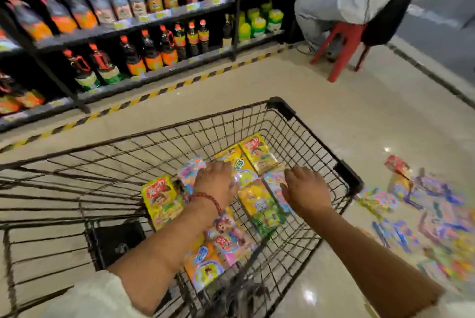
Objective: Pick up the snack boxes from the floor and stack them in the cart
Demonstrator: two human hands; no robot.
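My forearms come in from six o'clock, both reaching down into the cart (318, 137). My left hand (216, 181), red string at the wrist, lies palm down on the boxes near the middle of the basket, its fingers (218, 167) fairly straight and pressing on a pale box (190, 171) rather than curling round it. My right hand (305, 189), just toward three o'clock of the left, also rests palm down on the boxes. Its fingers (295, 172) bend a little over the edge of another pale box (273, 184), but blur keeps me from telling whether they pinch it or only push it flat.

I judge the job partly done. Several snack boxes (257, 153) already lie on the cart bottom: two yellow ones at twelve o'clock of my hands, one at nine o'clock, and more back toward six o'clock under my left forearm. They lie side by side and overlapping, more a loose layer than a neat stack.

Plenty is left. A scatter of boxes on the floor (424, 215) spreads at three o'clock, just outside the cart's right wall, smeared by motion so I cannot count them. I would say I am tidying what is in the cart before going for more.
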